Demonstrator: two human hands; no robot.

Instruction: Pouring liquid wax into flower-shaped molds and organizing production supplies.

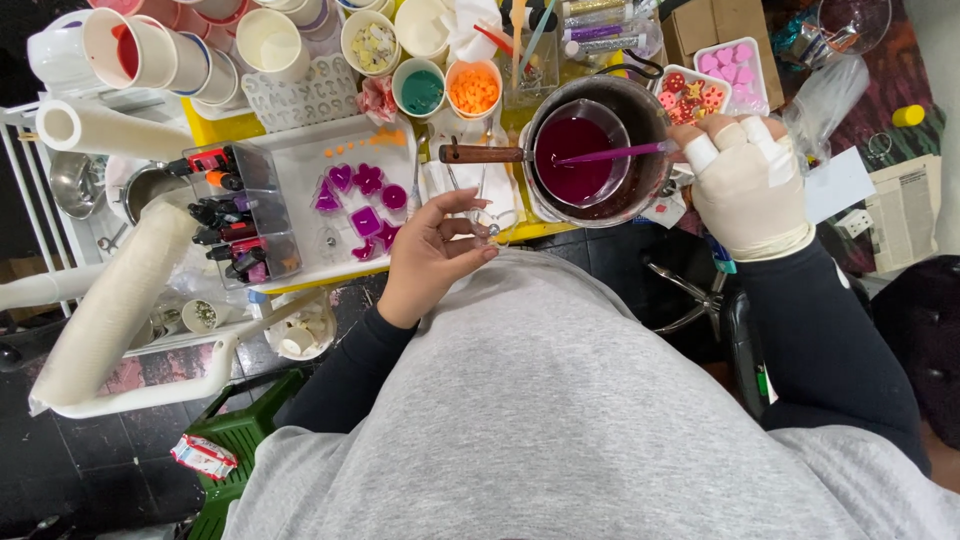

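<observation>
My right hand, in a pale glove, holds a purple stir stick whose tip dips into a clear cup of dark magenta liquid. That cup stands inside a dark metal pot with a wooden handle. My bare left hand pinches a small clear item by the table's near edge, too small to identify. Just left of it, a white tray carries several purple and magenta cast shapes.
Paper cups with green, orange and pale contents stand at the back. A clear organiser of small bottles sits left of the tray. Paper rolls, a red mould of pieces, a pink mould and a green crate surround me.
</observation>
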